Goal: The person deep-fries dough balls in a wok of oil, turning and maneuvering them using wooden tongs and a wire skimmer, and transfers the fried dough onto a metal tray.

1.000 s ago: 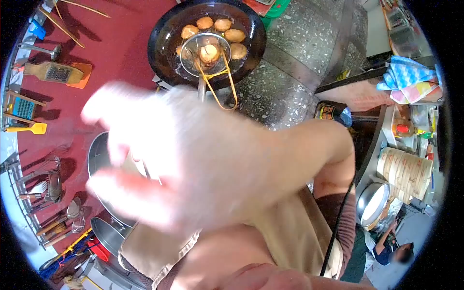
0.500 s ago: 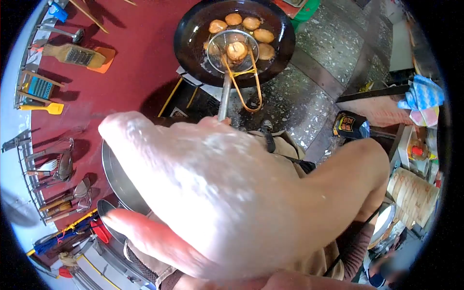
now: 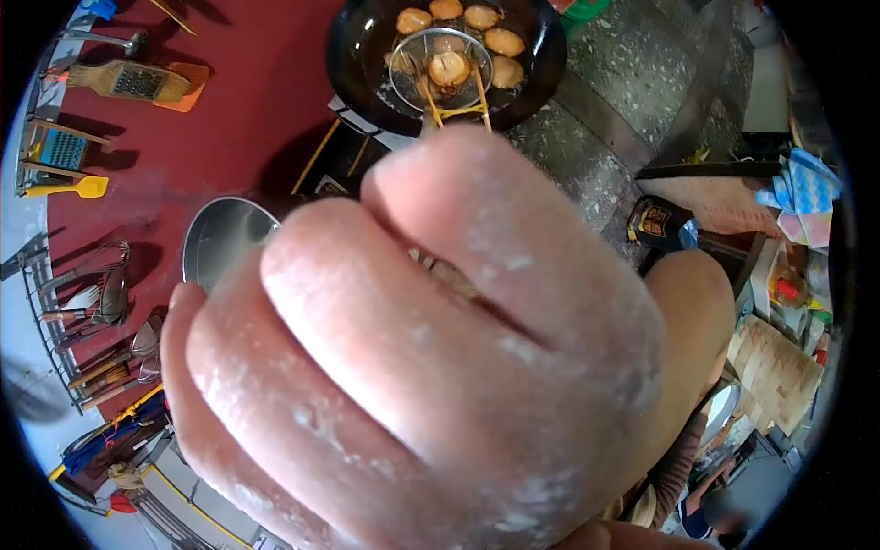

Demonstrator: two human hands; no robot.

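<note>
My right hand (image 3: 440, 367), dusted with white powder, fills the middle of the view very near the camera. Its fingers are curled in; whether anything is inside them is hidden. Behind it, my left hand is out of sight. Above the fingertips, a round wire strainer (image 3: 400, 99) is over a black wok (image 3: 348, 73), its handle hidden by my right hand. One golden fried cake (image 3: 449, 67) sits in the strainer, and bamboo tongs (image 3: 483, 96) lie across its rim. Several more fried cakes (image 3: 504, 41) are in the wok around it.
A metal pot (image 3: 215, 240) is left of my hand. Along the left, a grater (image 3: 137, 82), a yellow spatula (image 3: 82, 187) and several whisks and strainers hang on racks. A dark bag (image 3: 653, 220) lies on the right. Another person (image 3: 701, 518) is at bottom right.
My right hand has turned and its fingers have curled in close to the camera. It now covers the strainer's handle and the left fingers seen there before. The strainer stays over the wok.
</note>
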